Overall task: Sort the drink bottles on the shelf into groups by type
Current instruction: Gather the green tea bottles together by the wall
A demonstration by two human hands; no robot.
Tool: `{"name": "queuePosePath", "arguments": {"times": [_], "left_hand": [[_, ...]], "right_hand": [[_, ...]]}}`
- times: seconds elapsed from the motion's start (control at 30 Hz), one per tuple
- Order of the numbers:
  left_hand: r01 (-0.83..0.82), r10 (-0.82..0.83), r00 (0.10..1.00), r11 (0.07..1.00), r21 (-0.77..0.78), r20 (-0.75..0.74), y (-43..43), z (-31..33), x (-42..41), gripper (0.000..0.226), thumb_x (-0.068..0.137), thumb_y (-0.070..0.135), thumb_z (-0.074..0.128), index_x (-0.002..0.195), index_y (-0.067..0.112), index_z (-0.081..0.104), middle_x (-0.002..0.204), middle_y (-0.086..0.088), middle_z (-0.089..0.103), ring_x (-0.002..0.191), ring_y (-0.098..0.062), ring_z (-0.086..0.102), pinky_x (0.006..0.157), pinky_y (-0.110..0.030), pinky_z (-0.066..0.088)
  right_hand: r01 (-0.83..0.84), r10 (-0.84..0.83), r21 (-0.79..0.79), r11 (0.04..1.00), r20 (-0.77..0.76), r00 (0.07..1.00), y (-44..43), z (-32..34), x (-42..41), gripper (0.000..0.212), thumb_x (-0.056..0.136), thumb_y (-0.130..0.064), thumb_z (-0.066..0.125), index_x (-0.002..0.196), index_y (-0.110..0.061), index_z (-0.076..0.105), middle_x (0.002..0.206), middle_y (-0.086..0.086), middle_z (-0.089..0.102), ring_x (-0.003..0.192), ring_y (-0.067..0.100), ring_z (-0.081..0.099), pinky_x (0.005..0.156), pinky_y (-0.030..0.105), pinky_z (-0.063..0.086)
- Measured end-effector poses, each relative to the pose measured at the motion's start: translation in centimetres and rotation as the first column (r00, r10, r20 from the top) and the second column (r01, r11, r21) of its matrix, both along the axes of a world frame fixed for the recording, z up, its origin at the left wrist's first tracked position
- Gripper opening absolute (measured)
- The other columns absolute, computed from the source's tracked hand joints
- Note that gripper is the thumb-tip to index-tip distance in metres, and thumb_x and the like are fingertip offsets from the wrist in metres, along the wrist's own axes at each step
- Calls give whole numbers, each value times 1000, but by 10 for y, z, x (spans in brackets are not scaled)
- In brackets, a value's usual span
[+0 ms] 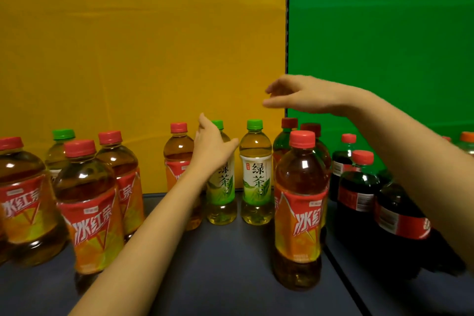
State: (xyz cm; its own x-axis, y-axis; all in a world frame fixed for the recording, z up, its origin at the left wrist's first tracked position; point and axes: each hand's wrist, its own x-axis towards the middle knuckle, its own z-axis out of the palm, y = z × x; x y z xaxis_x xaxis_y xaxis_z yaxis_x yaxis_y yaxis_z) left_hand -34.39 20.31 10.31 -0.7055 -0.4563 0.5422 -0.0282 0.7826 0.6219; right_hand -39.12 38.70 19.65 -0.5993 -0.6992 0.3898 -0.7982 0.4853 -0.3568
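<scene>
A yellow backdrop fills the wall ahead of me and meets a green backdrop on the right. Below them runs the dark, matte shelf, with a seam crossing it under the green side. My left hand is at the shoulder of a green tea bottle standing upright near the back, just beside its twin, the second green tea bottle. My fingers lie spread across the front of the shoulder and the thumb is lifted beside the green cap, so as far as I can tell I have not closed round it. My right hand hangs in the air above the bottles, fingers loosely curved, holding nothing. A third green-capped bottle sits at the back left, behind a cluster of red tea bottles. More red tea stands apart: one back red tea bottle behind my left wrist and a tall front red tea bottle close to me. Dark cola bottles crowd the right end. These bottles look full, so I expect them to be fairly heavy, stiff enough to squeeze, and smooth and slick on the bare plastic. I judge the waist over the label the surest place to hold. They stand close together, so a careless sweep could topple a neighbour.
</scene>
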Motion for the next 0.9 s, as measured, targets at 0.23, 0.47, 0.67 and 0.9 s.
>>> {"name": "queuePosePath", "arguments": {"times": [0.23, 0.47, 0.67, 0.9], "left_hand": [[-9, 10, 997, 1000, -19, 70, 5, 9, 0, 87, 73, 21, 76, 135, -2, 19, 141, -21, 35, 130, -35, 37, 99, -38, 37], [-51, 57, 994, 997, -63, 94, 6, 2, -1, 95, 63, 14, 83, 132, 1, 20, 133, -21, 43, 124, -34, 43, 92, -36, 41], [-54, 57, 998, 991, -123, 24, 7, -3, 2, 91, 64, 21, 83, 130, 5, 23, 126, -17, 49, 116, -34, 48, 86, -37, 42], [-106, 97, 991, 990, -96, -98, 8, 1, 14, 85, 58, 27, 86, 123, 8, 34, 104, -10, 56, 99, -31, 54, 69, -30, 37]], "right_hand": [[-3, -68, 563, 827, 106, 992, -43, 1, -31, 65, 72, -41, 72, 126, -13, 47, 123, 3, 57, 109, 22, 57, 97, 39, 48], [-52, -28, 583, 811, 128, 991, -60, -9, -38, 68, 58, -41, 81, 113, -13, 51, 108, 1, 61, 104, 25, 58, 91, 37, 50], [-95, 48, 536, 839, 101, 994, -59, -12, -43, 53, 61, -41, 81, 99, -14, 55, 89, -1, 63, 86, 21, 59, 75, 33, 49], [-147, 145, 454, 879, 40, 989, -53, -8, -41, 54, 57, -41, 83, 94, -9, 61, 92, 11, 68, 83, 25, 60, 78, 43, 50]]}}
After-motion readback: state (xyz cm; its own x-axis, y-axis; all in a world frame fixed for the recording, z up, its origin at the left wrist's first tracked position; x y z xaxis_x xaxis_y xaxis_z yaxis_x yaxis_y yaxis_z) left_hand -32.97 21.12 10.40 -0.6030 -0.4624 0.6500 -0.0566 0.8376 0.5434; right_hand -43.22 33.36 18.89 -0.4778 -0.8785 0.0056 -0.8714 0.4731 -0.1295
